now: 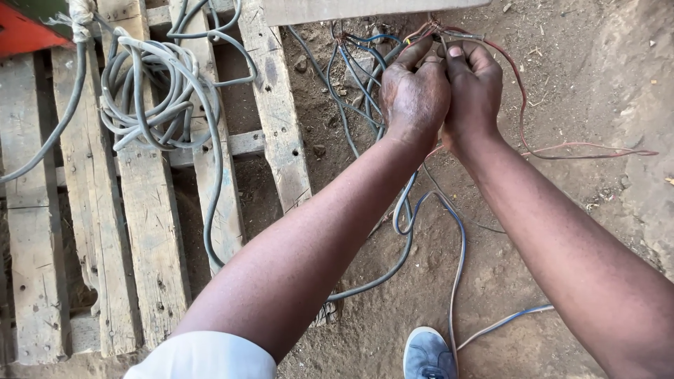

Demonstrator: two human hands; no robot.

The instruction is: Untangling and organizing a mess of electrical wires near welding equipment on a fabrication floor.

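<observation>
Pinching a bunch of thin wire ends (437,31) up near the top of the head view, left hand (414,91) and right hand (474,88) pressed side by side, knuckles touching; both grips closed on the wire ends, left thumb and forefinger on one side, right thumb on the other, exact strands under the fingers hidden. Wires look light, thin, springy, likely bare at the tips so fiddly and easy to slip or fray; best taken by the insulated part just below the tips, not by the bare ends. Red wire (562,151) loops off to the right over the dirt ground (393,330), a blue and grey cable (456,238) trails down between the forearms toward one blue shoe (428,354). Thicker grey cable coil (151,91) lies on the wooden pallet (144,231) at left, well apart from the hands, looks heavier and stiffer. Count: two hands, one coil, one pallet, one shoe, one wooden board edge (365,8) at top just beside the wire ends; loose strands at the hands several, at least four colours, can't count exactly
</observation>
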